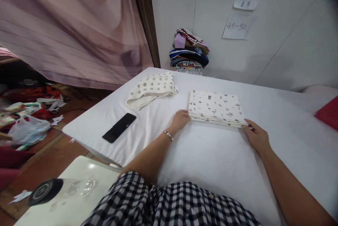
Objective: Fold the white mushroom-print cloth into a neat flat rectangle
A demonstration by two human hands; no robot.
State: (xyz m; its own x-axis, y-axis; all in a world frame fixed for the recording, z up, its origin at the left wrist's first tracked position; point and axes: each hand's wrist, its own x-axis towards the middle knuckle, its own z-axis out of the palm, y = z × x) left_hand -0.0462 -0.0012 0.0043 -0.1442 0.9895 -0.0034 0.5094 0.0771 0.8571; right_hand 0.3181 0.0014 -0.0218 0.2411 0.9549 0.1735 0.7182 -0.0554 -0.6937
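A white folded cloth [215,108] printed with small grey and green plant-like figures lies flat on the white-covered table [200,155], its layered edge facing me. My left hand [181,118] is at its near left corner, with the fingers curled against the edge. At the near right corner, my right hand [256,135] pinches the layers between thumb and fingers. To the left rests a second white cloth [154,87] with a grey-green tree pattern, loosely folded. Nearer to me on that side is a black phone [119,127].
A pile of folded fabrics [189,51] stands beyond the table's far edge, against the wall. A clear bottle with a black cap [46,191] lies on a pale surface at lower left. A pink curtain [87,25] hangs at left; something red [329,113] sits at far right.
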